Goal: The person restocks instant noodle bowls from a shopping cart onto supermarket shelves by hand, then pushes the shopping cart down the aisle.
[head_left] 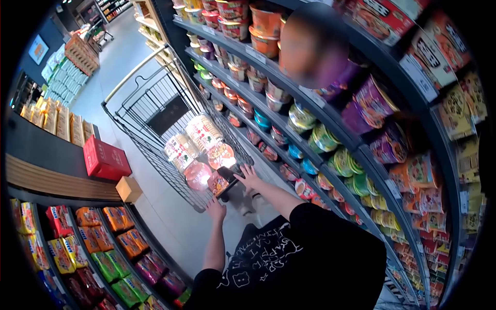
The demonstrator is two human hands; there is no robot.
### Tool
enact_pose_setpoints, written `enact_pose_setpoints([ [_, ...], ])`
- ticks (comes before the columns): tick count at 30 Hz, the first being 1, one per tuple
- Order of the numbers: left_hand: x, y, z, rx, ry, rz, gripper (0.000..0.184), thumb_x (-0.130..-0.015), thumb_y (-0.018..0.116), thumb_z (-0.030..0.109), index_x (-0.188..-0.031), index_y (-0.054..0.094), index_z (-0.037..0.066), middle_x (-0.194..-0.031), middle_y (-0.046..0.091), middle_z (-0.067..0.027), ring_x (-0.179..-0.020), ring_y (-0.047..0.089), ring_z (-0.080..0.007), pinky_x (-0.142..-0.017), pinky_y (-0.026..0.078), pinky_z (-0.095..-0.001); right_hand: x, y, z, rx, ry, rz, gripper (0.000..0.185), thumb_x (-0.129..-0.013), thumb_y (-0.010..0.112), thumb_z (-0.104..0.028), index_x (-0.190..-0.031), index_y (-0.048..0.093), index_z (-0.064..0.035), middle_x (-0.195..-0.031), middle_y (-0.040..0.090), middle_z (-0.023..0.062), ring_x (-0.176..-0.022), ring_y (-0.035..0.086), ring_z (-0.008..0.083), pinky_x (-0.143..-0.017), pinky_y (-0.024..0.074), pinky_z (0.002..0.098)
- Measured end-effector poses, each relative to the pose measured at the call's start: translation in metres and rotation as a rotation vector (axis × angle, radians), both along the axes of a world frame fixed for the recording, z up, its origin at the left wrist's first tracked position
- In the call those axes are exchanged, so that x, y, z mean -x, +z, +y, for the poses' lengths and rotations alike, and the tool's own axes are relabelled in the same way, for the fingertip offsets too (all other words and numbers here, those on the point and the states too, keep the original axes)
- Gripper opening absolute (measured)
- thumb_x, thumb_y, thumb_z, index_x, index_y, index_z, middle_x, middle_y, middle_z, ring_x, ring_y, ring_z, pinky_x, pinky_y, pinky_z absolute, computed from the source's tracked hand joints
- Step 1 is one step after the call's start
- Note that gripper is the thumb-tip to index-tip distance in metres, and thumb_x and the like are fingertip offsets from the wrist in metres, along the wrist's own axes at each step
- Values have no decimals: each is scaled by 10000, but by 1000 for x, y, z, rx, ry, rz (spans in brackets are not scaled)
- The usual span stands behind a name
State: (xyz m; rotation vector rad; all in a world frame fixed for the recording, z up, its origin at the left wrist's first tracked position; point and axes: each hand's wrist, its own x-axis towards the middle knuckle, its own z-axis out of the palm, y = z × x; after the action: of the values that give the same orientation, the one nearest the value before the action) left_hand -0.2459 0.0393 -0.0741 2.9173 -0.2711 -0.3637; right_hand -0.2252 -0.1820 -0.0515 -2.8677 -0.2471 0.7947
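A wire shopping cart (150,108) stands in the aisle before me. Inside it, at the near end, lie two wrapped packs of noodles (204,133) and two round, lidded tubs (198,175). Between my hands, at the near edge of the cart, is a dark frame with a red printed item (218,182). My left hand (216,208) is by the lower left of that frame, fingers spread. My right hand (249,178) reaches to its right side with the fingers apart. Neither hand shows anything held.
Shelves of cup noodles (320,137) curve along the right. On the lower left is a rack of snack packets (106,266). A red box (106,159) and a small wooden block (128,189) stand left of the cart. Stacked goods (64,77) are farther back.
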Motion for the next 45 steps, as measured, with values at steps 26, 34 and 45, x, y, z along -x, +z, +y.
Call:
enact_pose_setpoints([
  [26,316,3,-59,-385,127,77,770,-572,625,349,-1152,293,-33,-1132,382,-208,-1120,277,-376,-929,158,-518,323,2,-25,-11,-25,-24,936,-495,674,-316,-1293,203,-188,-1349,-13,199,-1236,-84,371,-963,-26,523],
  [34,428,23,-77,-130,9,-36,710,-588,600,171,-1210,282,46,-1133,406,-175,-1091,343,-339,-932,198,-490,419,-5,-44,-36,-150,-51,865,-497,687,-294,-1254,283,-182,-1350,-18,176,-1245,-79,331,-916,128,598],
  [45,573,5,-91,123,-4,-193,554,-594,571,113,-1112,381,60,-1036,444,-103,-1028,384,-275,-937,204,-462,560,4,-77,-80,-170,96,860,-529,674,-269,-1269,244,-182,-1354,-95,142,-1233,-162,320,-917,158,595],
])
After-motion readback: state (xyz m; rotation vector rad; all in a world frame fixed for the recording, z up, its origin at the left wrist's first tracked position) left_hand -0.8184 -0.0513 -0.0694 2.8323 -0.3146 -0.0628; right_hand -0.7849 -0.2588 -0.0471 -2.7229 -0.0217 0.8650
